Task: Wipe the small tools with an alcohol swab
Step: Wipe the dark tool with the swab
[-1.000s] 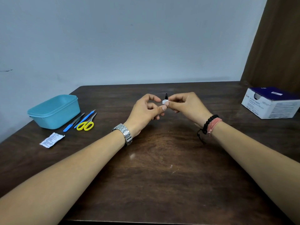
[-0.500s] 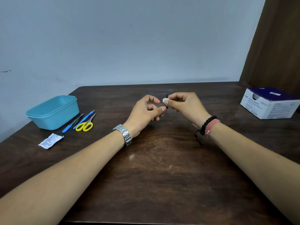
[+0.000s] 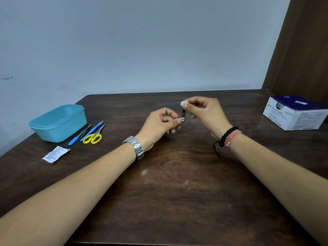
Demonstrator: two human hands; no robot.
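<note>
A small metal tool (image 3: 183,115), dark and shiny and probably a nail clipper though too small to name surely, is held in the air above the middle of the wooden table (image 3: 177,192). The left hand (image 3: 159,125) pinches its lower end between thumb and curled fingers, while the right hand (image 3: 204,110) pinches a folded white alcohol swab (image 3: 183,104) at the tool's upper end. The tool looks light, stiff and smooth, so it is likely slippery once wet; holding it low at the hinge end, as now, leaves the upper part free for wiping. The swab is soft and thin and should fold round an edge. Toward the table's left side lie yellow-handled scissors (image 3: 92,137), a blue-handled tool (image 3: 91,130) and a grey file (image 3: 84,131), just beside a turquoise tub (image 3: 58,121), with a torn swab wrapper (image 3: 55,154) nearer the front. At the table's far right sits the swab box (image 3: 294,114).
</note>
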